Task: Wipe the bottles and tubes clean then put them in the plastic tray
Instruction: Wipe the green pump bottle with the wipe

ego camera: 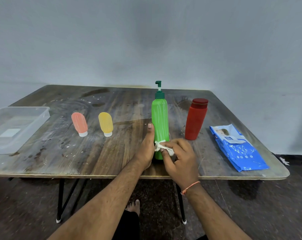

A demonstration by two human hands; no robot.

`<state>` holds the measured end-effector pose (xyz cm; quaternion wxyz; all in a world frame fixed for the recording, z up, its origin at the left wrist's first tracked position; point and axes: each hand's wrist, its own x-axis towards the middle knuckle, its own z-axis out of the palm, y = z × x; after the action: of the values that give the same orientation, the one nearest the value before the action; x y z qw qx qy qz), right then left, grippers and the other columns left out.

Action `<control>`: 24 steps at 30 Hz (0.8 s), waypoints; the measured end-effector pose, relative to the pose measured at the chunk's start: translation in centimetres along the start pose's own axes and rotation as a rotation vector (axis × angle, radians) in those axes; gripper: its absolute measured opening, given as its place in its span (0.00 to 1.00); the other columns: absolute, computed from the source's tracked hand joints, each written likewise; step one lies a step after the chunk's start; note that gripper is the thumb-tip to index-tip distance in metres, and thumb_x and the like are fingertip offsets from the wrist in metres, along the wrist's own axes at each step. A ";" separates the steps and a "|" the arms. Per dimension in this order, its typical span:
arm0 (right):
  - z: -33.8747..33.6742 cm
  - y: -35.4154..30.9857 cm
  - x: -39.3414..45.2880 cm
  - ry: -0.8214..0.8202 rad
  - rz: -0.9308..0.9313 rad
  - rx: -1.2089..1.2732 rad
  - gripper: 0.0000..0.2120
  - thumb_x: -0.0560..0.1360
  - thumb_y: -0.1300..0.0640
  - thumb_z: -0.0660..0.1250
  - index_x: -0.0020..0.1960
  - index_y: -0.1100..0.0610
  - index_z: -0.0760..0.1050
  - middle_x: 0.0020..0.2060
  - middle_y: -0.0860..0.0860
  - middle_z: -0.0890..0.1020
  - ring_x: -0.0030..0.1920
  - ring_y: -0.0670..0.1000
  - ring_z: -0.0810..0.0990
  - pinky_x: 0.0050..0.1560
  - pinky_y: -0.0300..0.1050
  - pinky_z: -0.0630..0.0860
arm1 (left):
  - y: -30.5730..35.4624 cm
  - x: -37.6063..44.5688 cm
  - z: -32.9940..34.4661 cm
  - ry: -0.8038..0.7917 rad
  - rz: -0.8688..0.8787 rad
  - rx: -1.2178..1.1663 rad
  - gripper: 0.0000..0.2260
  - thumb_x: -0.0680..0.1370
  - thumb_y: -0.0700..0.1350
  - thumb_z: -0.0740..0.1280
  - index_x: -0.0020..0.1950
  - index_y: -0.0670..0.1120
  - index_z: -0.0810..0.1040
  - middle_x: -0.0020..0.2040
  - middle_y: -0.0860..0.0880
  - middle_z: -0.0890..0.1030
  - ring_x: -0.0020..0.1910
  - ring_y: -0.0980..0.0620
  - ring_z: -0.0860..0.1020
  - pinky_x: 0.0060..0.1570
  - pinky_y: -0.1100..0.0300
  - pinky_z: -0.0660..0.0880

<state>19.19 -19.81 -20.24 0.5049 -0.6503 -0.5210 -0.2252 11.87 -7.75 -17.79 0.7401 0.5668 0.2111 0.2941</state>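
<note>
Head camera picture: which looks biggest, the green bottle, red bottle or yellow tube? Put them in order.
1. green bottle
2. red bottle
3. yellow tube

They stand about equally far away, so the order seems safe.

A plain grey-blue wall (146, 40) fills the background, unevenly lit, with a darker patch near its centre. A wooden-topped table (112, 153) stands against it; the surface is stained and scratched. Black metal legs (60, 201) with white feet (58, 220) support it. The floor (250, 196) is dark speckled stone.
</note>
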 end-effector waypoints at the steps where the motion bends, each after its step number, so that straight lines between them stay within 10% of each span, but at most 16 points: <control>1: 0.0 0.0 0.0 0.022 0.020 -0.004 0.09 0.77 0.62 0.75 0.56 0.55 0.86 0.48 0.47 0.81 0.49 0.50 0.81 0.49 0.52 0.79 | 0.0 0.0 0.0 0.008 0.001 0.008 0.41 0.75 0.77 0.53 0.61 0.44 0.84 0.57 0.41 0.87 0.58 0.42 0.85 0.65 0.44 0.78; 5: 0.1 0.0 0.3 0.069 0.093 0.019 0.10 0.78 0.62 0.75 0.58 0.55 0.86 0.49 0.47 0.82 0.50 0.50 0.82 0.50 0.53 0.80 | 0.2 -0.1 0.2 0.018 -0.013 0.005 0.33 0.84 0.67 0.48 0.58 0.46 0.84 0.54 0.45 0.88 0.55 0.48 0.86 0.62 0.50 0.79; 24: 0.4 0.1 0.5 0.116 0.260 0.084 0.08 0.78 0.55 0.77 0.57 0.50 0.86 0.48 0.43 0.83 0.47 0.44 0.83 0.45 0.48 0.80 | -0.1 0.2 0.2 0.028 0.007 -0.019 0.35 0.78 0.75 0.53 0.59 0.49 0.85 0.58 0.44 0.87 0.62 0.46 0.84 0.70 0.44 0.75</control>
<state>19.37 -19.24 -20.00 0.5858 -0.6766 -0.4113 -0.1731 12.16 -7.82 -17.78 0.7412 0.5564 0.2166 0.3067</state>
